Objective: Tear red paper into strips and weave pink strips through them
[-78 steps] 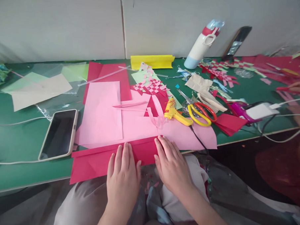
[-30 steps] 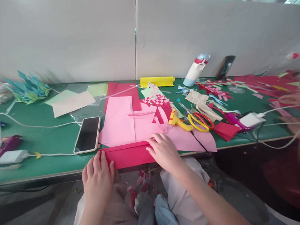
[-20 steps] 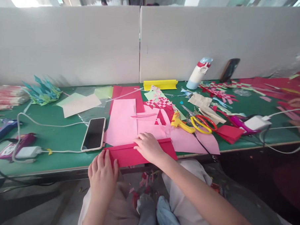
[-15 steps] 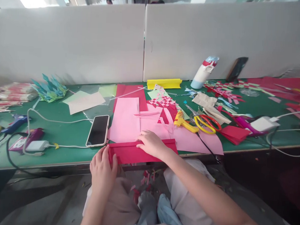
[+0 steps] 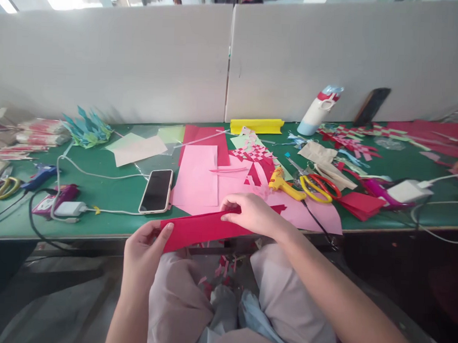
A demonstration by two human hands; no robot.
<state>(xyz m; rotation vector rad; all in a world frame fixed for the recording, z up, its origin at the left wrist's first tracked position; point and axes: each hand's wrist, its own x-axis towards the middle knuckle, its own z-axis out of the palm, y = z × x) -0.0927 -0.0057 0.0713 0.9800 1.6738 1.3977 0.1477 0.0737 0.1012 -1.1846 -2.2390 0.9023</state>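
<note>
1. I hold the red paper (image 5: 199, 233), folded along its far edge, at the near edge of the green table (image 5: 110, 194), above my lap.
2. Its long axis runs left to right, roughly along the table's edge; the right end points slightly away from me, the left end slightly toward me.
3. My left hand (image 5: 142, 248) grips the left end, thumb on the face turned to me, fingers mostly hidden behind.
4. My right hand (image 5: 253, 213) pinches the far edge, right of the middle, fingers curled; the right end sticks out past it.
5. Just beyond lie the pink sheets (image 5: 196, 175) and yellow glue gun (image 5: 285, 184).
</note>
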